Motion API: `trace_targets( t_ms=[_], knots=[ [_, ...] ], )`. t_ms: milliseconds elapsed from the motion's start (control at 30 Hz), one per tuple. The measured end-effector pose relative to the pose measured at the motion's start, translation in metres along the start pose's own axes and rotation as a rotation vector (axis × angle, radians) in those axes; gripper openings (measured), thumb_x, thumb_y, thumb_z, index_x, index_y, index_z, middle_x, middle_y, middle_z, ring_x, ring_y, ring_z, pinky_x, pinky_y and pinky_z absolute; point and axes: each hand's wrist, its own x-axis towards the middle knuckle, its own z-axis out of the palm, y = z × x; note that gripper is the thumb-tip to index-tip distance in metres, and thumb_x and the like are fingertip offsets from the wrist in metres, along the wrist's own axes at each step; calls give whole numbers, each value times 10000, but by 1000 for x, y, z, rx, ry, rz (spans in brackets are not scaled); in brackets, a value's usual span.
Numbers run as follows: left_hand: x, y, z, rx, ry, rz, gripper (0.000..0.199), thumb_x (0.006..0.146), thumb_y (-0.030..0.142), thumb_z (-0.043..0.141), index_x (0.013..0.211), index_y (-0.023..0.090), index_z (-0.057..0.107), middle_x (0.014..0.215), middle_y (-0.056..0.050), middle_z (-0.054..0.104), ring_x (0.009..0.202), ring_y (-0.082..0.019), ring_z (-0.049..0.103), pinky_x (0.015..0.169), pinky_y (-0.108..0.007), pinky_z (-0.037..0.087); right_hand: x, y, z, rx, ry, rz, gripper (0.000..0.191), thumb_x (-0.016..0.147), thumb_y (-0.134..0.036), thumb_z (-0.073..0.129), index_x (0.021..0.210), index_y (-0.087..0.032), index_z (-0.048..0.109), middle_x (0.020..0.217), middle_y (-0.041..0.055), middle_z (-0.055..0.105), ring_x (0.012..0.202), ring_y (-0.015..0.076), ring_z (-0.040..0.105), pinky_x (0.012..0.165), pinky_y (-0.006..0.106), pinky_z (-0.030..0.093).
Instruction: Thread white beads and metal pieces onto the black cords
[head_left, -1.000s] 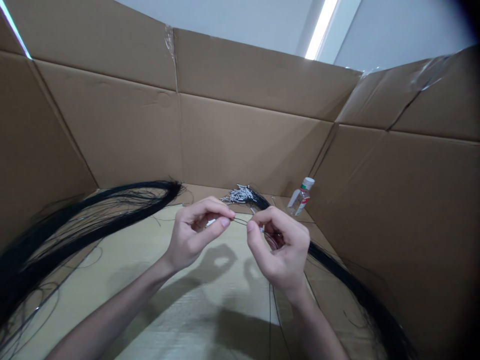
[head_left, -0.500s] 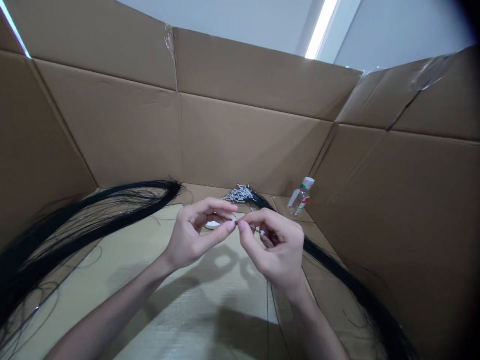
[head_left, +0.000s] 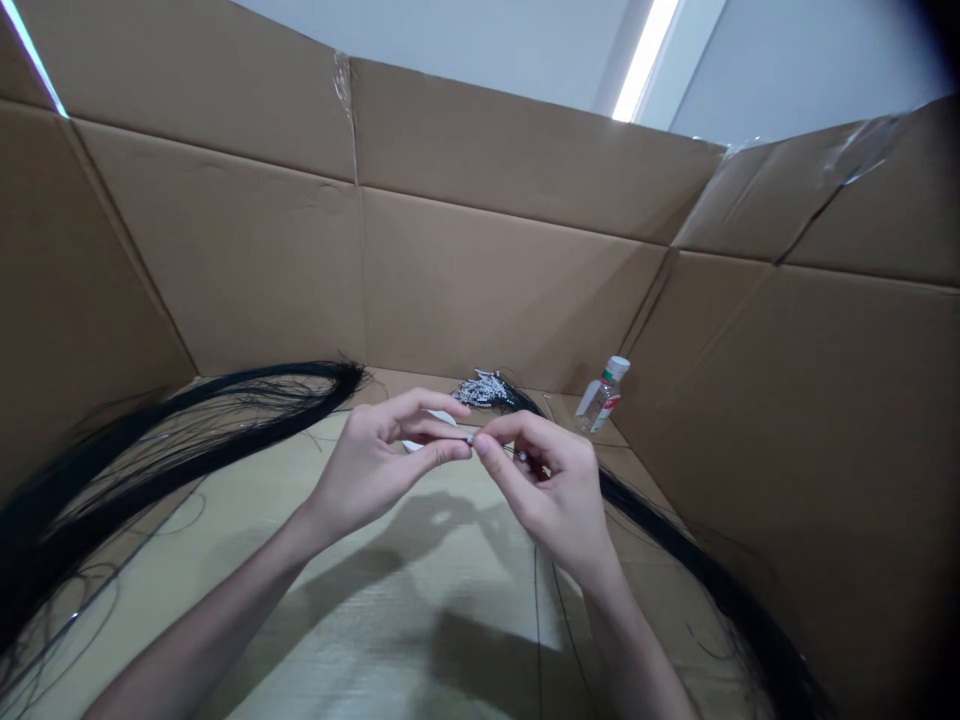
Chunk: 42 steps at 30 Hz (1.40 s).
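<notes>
Thumb and fingers of my left hand (head_left: 382, 465) are closed in a pinch on a small white bead-like piece (head_left: 470, 440). Right against it, my right hand (head_left: 551, 490) pinches a thin black cord (head_left: 538, 620), whose strands hang down below that hand. A second small white piece (head_left: 522, 457) shows under the right fingers. The fingertips of both hands nearly meet, hiding how cord and piece join. Partly covered by my left fingers is a white dish-like object (head_left: 411, 445).
A loose bundle of black cords (head_left: 247, 440) curves along the left. Another black bundle (head_left: 675, 540) runs down the right, its far end a cluster of white-tipped strands (head_left: 484, 388). A clear bottle with a white cap (head_left: 600, 400) stands near the back-right corner. Cardboard walls (head_left: 510, 290) surround the yellowish surface (head_left: 360, 620).
My left hand has flattened, with its fingers straighter and the wrist slightly further left. My right hand has shifted a little left. Both still pinch at the same spot.
</notes>
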Motion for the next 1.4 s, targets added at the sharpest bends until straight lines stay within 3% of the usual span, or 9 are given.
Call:
trace_targets(
  t_ms=[133, 267, 467, 633, 933, 1100, 1400],
  knots=[
    [-2, 4, -5, 125, -28, 59, 374, 869, 250, 840, 1231, 261, 747, 881, -15, 836, 828, -218, 819, 756, -251, 651, 1, 2, 1, -6, -25, -6, 121, 984, -223, 682, 877, -189, 727, 691, -32, 642, 564, 87, 476, 510, 237, 341],
    [0, 9, -13, 156, 0, 62, 520, 849, 283, 861, 1329, 260, 661, 1014, -34, 823, 938, -213, 795, 865, -281, 624, 2, 4, 5, 22, 29, -29, 151, 990, -233, 680, 849, -188, 710, 703, -27, 654, 567, 91, 498, 514, 240, 356],
    [-1, 16, -21, 245, 26, 99, 444, 893, 300, 818, 1293, 274, 628, 870, 19, 779, 885, -148, 750, 903, -224, 539, 1, 5, 8, 46, 69, -17, 138, 990, -240, 688, 862, -191, 705, 727, -28, 662, 570, 89, 486, 520, 243, 362],
    [-5, 15, -21, 301, 76, 133, 436, 884, 310, 831, 1268, 292, 625, 904, 27, 791, 879, -145, 764, 908, -227, 522, -1, 3, 7, 46, 13, 12, 175, 1001, -262, 666, 848, -186, 700, 727, -18, 680, 572, 99, 512, 530, 256, 371],
    [-6, 19, -22, 352, -7, 168, 489, 919, 290, 793, 1354, 288, 571, 928, 24, 792, 919, -158, 769, 944, -264, 529, -1, 3, 9, 41, -14, 29, 171, 1001, -251, 665, 853, -189, 724, 753, -11, 717, 590, 102, 541, 548, 247, 394],
    [-9, 21, -12, 370, 78, 156, 398, 914, 210, 768, 1246, 274, 558, 925, 34, 773, 878, -145, 763, 873, -265, 542, -2, -1, 11, 75, -85, 34, 102, 1005, -277, 676, 1034, -214, 751, 892, -12, 761, 618, 95, 545, 561, 232, 410],
    [-3, 10, -16, 309, 206, 122, 402, 888, 192, 762, 1165, 249, 477, 847, 18, 740, 902, -201, 757, 853, -334, 528, 3, -1, -1, 5, -216, 107, 143, 1006, -182, 601, 875, -212, 652, 846, -49, 685, 782, 104, 607, 748, 236, 454]
  ],
)
